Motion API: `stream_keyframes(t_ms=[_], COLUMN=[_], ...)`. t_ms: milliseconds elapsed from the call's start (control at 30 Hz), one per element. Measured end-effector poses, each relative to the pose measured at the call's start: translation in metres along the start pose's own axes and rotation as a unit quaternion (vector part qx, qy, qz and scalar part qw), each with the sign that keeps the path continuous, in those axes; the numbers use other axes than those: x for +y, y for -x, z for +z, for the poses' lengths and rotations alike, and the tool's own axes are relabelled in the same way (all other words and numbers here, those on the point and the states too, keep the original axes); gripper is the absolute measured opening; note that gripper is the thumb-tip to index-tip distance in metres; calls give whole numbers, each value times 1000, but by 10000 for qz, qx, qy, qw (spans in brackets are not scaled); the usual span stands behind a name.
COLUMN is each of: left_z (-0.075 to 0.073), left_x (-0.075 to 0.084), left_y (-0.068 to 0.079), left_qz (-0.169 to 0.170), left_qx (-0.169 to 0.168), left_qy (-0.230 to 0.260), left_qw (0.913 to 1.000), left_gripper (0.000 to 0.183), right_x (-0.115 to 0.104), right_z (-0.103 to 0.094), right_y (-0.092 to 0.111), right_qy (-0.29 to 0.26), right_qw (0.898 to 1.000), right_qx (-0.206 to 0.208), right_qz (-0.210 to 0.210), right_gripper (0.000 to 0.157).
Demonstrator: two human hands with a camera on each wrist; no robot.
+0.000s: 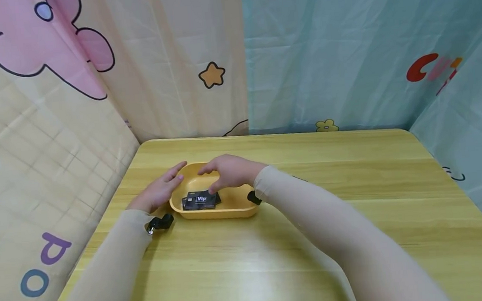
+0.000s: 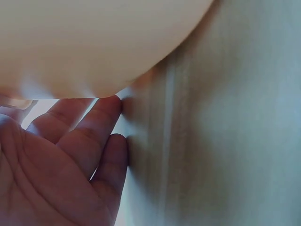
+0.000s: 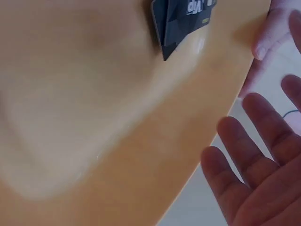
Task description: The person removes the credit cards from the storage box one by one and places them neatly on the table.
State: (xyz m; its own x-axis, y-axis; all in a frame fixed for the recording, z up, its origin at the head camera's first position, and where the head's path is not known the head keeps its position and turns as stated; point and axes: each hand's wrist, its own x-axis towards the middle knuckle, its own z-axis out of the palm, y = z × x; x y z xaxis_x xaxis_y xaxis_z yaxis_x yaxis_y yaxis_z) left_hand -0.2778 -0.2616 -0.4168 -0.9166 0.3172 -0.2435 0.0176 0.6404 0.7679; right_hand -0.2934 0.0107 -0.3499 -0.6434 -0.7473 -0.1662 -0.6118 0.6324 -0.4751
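Observation:
A yellow oval-cornered tray (image 1: 233, 213) stands on the table. Black cards (image 1: 200, 200), the top one printed "Vip", lie overlapped on the left part of its floor. My left hand (image 1: 158, 189) is at the tray's left end, with thumb and fingers extended along the rim. In the left wrist view, the fingers (image 2: 96, 127) reach under the curve of the tray's outer wall (image 2: 94, 47). Above the tray hovers my right hand (image 1: 234, 170), thumb and fingers spread apart over the cards and holding nothing. The right wrist view shows its fingers (image 3: 244, 160) loosely bent beside the rim.
The wooden table (image 1: 380, 215) extends to the right and in front of the tray. Patterned curtains (image 1: 322, 43) hang along its back and sides. A small black device (image 1: 161, 222) is strapped at the left wrist, and another (image 1: 253, 197) at the right.

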Motion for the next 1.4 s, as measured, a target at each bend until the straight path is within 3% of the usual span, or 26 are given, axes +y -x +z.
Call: stream_keyframes(t_ms=[400, 833, 1167, 1400], left_z=[1, 6, 6, 5], left_x=[2, -3, -3, -2], left_y=[-1, 2, 2, 0], left_qz=[-65, -91, -98, -122], left_qx=[-17, 36, 137, 174], left_qy=[-31, 54, 24, -22], left_qw=[10000, 9999, 9999, 9998], left_gripper=[62, 60, 60, 60], right_x=[9, 16, 23, 24], right_z=[3, 31, 38, 36], right_y=[-18, -35, -37, -34], right_qy=[-83, 304, 786, 675], right_qw=[9995, 9931, 9908, 9925], right_qx=[-311, -1104, -1093, -999], right_qz=[-15, 267, 105, 211], right_gripper=[61, 68, 71, 68])
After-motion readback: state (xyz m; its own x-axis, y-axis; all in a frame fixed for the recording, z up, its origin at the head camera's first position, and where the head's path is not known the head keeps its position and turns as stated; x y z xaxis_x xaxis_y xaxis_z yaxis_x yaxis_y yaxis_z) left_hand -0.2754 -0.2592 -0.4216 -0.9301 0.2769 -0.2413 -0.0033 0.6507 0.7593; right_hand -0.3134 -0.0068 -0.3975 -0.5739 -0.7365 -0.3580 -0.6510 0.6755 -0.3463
